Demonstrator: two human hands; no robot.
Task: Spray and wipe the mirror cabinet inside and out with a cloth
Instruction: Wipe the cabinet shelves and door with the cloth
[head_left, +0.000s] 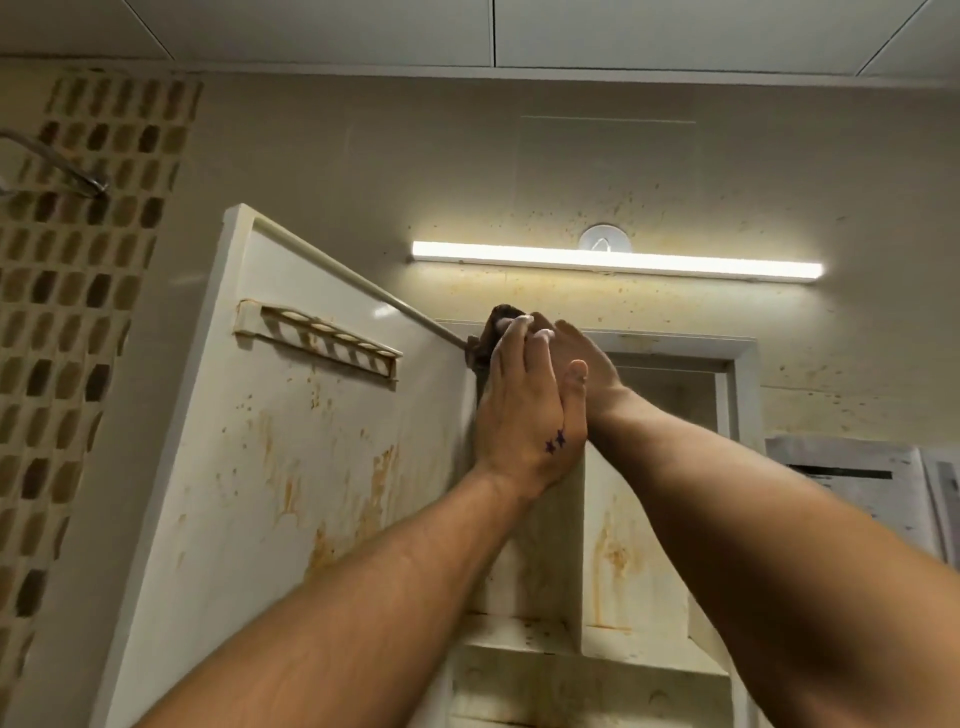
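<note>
Cabinet: door swung open, orange-stained
Cloth: dark, at top hinge corner
Left hand: straight fingers press cloth; two star marks
Right hand: flat, uncurled, behind left

Left hand: two small dark star tattoos side by side on its back (close to the base of the thumb).
Fingers: short nails with pale tips.
Right hand: mostly hidden behind the left.
Left forearm: bare, with fine hair.
Right forearm: bare to the frame's edge.
</note>
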